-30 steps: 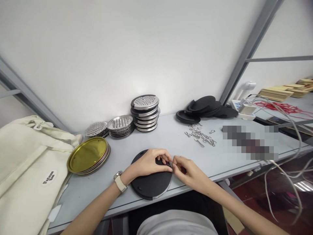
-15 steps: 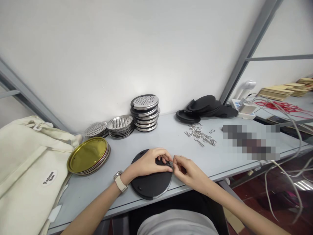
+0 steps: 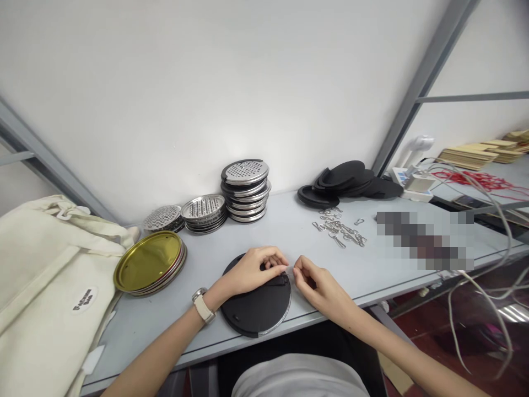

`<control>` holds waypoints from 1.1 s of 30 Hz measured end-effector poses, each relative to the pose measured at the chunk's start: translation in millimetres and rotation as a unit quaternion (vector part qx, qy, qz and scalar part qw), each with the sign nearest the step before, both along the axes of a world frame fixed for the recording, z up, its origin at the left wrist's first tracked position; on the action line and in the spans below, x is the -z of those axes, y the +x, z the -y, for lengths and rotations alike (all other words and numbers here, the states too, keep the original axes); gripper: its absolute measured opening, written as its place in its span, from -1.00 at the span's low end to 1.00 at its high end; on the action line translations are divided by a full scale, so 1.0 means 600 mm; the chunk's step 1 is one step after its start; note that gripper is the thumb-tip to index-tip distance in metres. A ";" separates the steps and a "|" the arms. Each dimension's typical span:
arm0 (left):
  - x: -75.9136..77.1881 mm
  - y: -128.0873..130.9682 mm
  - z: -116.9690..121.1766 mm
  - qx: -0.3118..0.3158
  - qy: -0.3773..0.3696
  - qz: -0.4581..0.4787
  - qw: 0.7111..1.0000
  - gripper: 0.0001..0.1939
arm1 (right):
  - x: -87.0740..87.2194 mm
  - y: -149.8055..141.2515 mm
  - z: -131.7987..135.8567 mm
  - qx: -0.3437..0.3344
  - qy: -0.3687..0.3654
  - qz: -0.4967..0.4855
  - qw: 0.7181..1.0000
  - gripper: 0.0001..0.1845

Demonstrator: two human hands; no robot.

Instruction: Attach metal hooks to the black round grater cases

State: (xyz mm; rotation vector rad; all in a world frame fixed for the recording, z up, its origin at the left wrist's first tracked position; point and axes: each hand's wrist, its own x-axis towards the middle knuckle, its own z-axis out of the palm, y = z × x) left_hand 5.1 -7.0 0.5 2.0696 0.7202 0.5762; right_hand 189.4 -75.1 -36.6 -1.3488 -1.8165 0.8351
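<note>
Black disc (image 3: 256, 314): we found it flat near the edge of the bench (image 3: 165, 320), left hand (image 3: 250, 271) over it, apparently steadying; right hand (image 3: 317, 284) beside its rim. Either's grip, we couldn't tell. Metal clips (image 3: 339, 241): beyond.

Head camera: head-worn, only view, aimed forward-down
Pale grey flat surface (image 3: 198, 270): seen from above, close
Plain white wall (image 3: 173, 94): ahead, beyond surface
Light grey cloth shirt (image 3: 297, 377): nearest, bottom edge
</note>
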 end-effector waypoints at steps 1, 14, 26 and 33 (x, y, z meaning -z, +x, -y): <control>-0.001 0.000 0.000 -0.007 0.005 -0.002 1.000 -0.82 | 0.001 0.000 0.000 0.001 0.001 -0.001 1.000 -0.78; 0.000 0.000 -0.001 -0.011 -0.003 0.020 1.000 -0.89 | 0.000 0.005 -0.001 -0.007 0.000 -0.013 1.000 -0.80; 0.000 0.001 0.000 -0.016 0.033 0.012 0.999 -0.84 | -0.009 0.004 -0.001 -0.047 0.005 0.010 0.999 -0.73; 0.003 0.003 -0.001 -0.047 0.042 0.016 0.998 -0.89 | -0.009 0.004 -0.001 -0.051 0.019 0.037 0.998 -0.77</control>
